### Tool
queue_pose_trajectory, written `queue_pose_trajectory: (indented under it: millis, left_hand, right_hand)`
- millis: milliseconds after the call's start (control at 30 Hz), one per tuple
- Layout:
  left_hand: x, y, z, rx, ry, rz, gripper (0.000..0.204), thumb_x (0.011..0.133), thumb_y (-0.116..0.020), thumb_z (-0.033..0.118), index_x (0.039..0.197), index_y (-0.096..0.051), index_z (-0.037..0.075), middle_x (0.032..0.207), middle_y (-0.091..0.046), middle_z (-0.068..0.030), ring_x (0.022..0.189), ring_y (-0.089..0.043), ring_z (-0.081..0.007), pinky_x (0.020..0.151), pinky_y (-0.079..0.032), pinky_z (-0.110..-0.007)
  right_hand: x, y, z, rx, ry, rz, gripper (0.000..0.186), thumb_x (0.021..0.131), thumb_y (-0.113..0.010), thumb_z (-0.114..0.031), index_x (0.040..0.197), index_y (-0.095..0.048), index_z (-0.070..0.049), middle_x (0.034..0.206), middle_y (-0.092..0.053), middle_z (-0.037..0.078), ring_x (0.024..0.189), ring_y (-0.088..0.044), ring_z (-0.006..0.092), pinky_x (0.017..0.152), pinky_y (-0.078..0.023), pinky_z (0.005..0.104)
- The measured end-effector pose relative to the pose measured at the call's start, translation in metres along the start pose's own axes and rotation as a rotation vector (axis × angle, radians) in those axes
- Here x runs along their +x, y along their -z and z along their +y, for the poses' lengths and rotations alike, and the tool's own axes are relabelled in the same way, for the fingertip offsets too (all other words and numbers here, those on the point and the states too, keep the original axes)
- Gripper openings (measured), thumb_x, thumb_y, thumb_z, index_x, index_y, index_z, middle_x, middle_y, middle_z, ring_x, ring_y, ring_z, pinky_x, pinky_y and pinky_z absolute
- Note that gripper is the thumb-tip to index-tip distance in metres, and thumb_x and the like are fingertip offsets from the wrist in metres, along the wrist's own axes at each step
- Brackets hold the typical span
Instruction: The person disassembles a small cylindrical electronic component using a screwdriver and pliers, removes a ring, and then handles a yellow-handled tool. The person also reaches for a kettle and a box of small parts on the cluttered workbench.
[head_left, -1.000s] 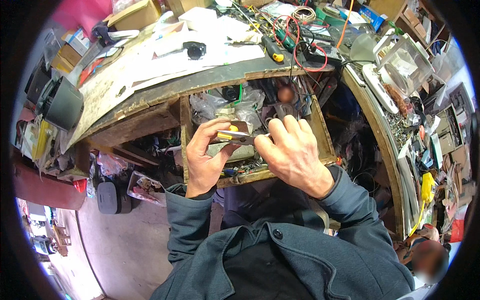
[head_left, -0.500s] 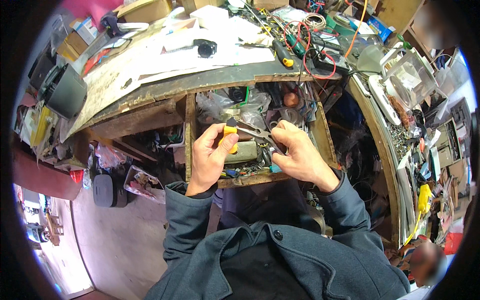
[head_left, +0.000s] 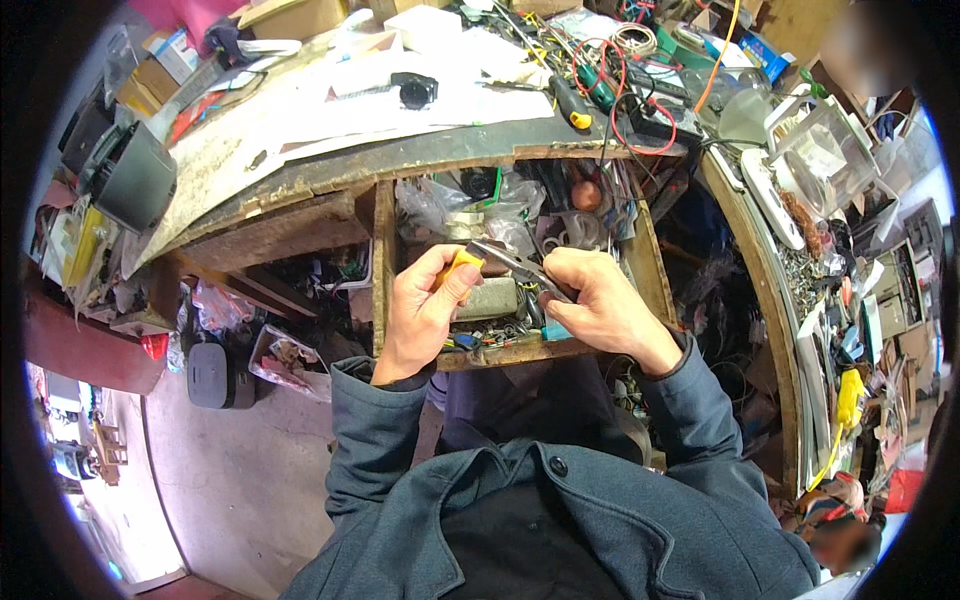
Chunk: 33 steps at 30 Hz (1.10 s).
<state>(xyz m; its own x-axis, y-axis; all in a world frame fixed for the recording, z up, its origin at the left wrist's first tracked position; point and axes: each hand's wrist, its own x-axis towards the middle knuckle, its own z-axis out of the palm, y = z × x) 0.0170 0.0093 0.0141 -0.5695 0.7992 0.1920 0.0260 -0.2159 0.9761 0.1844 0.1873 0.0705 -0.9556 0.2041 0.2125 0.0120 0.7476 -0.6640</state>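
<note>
Thumb and fingers of my left hand [head_left: 415,315] are closed on a small yellow piece [head_left: 466,259] with a dark end, most of it hidden in the grip. My right hand [head_left: 608,305] is wrapped round the handles of a pair of pliers [head_left: 520,264]. The jaws point left and meet the dark end of the yellow piece; whether they bite on it is too small to tell. Both hands are above an open wooden drawer [head_left: 520,355] filled with clear plastic bags [head_left: 515,200], a grey block [head_left: 487,299] and small tools.
On the bench beyond lie white paper [head_left: 320,125], a black wristwatch [head_left: 413,92], a yellow-black screwdriver [head_left: 572,103] and red test leads [head_left: 622,110]. Clutter covers the right side bench, with a clear plastic container [head_left: 815,155]. A black bin [head_left: 132,180] stands at left.
The pliers' jaws have drawn closer together and shifted against the dark end of the yellow piece, which has tilted to the right. Both hands stay almost in place.
</note>
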Motion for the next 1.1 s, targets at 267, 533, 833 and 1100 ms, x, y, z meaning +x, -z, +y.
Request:
queue_pose_trajectory:
  millis: [267, 533, 833, 1100]
  left_hand:
    - [0.001, -0.001, 0.000, -0.008, -0.026, -0.006, 0.017, 0.105, -0.065, 0.021, 0.110, -0.069, 0.004, 0.087, -0.064, 0.0042, 0.072, -0.049, -0.0016, 0.061, -0.038, -0.018]
    - [0.006, 0.001, -0.006, -0.126, 0.077, 0.107, 0.017, 0.105, -0.065, 0.021, 0.110, -0.069, 0.004, 0.088, -0.068, -0.0007, 0.072, -0.059, -0.0068, 0.059, -0.046, -0.022]
    - [0.013, 0.016, -0.018, -0.571, 0.132, 0.023, 0.017, 0.107, -0.058, 0.022, 0.113, -0.063, 0.006, 0.100, -0.066, -0.0066, 0.086, -0.065, -0.0176, 0.070, -0.052, -0.032]
    - [0.011, 0.020, -0.006, -0.880, 0.245, -0.027, 0.022, 0.108, -0.054, 0.027, 0.118, -0.058, 0.008, 0.096, -0.057, -0.0049, 0.077, -0.058, -0.0170, 0.059, -0.046, -0.029]
  right_hand:
    - [-0.001, -0.007, 0.002, 0.114, 0.003, 0.005, 0.016, 0.077, -0.064, 0.001, 0.082, -0.049, 0.004, 0.072, -0.043, 0.016, 0.065, -0.044, 0.0275, 0.061, -0.038, 0.0409]
    - [0.008, -0.006, 0.007, 0.294, -0.169, 0.050, 0.011, 0.084, -0.067, -0.004, 0.084, -0.057, 0.002, 0.072, -0.046, 0.001, 0.074, -0.046, 0.0078, 0.066, -0.042, 0.0303]
    - [0.100, 0.021, 0.035, -0.377, -0.031, 0.411, 0.025, 0.085, -0.066, -0.019, 0.097, -0.057, 0.001, 0.096, -0.061, 0.022, 0.086, -0.062, 0.0401, 0.078, -0.052, 0.0475]
    - [0.121, 0.003, 0.012, -0.504, 0.266, 0.610, 0.019, 0.090, -0.075, -0.017, 0.096, -0.066, -0.002, 0.101, -0.065, 0.016, 0.092, -0.062, 0.0344, 0.081, -0.050, 0.0449]
